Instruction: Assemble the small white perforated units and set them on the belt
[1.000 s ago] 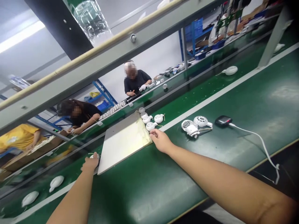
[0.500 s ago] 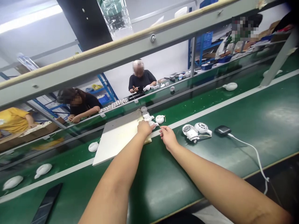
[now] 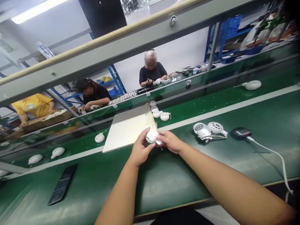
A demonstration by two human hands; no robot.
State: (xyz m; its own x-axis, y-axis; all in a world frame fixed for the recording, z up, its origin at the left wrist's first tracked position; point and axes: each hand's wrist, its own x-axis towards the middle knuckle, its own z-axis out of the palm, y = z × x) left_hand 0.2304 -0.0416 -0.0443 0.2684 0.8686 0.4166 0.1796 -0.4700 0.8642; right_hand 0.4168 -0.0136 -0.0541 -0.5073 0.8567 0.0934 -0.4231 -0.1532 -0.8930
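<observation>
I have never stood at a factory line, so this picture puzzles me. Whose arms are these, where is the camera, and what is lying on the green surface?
There is no machine at work here. The camera sits on a person's head and looks down, so the two bare arms are that person's own. The left hand and right hand together hold a small white round part over a green conveyor belt. On the belt lie a pale flat board, more white parts beside it, two grilled white pieces, a black corded device and a dark phone. Other people work across the line.
</observation>
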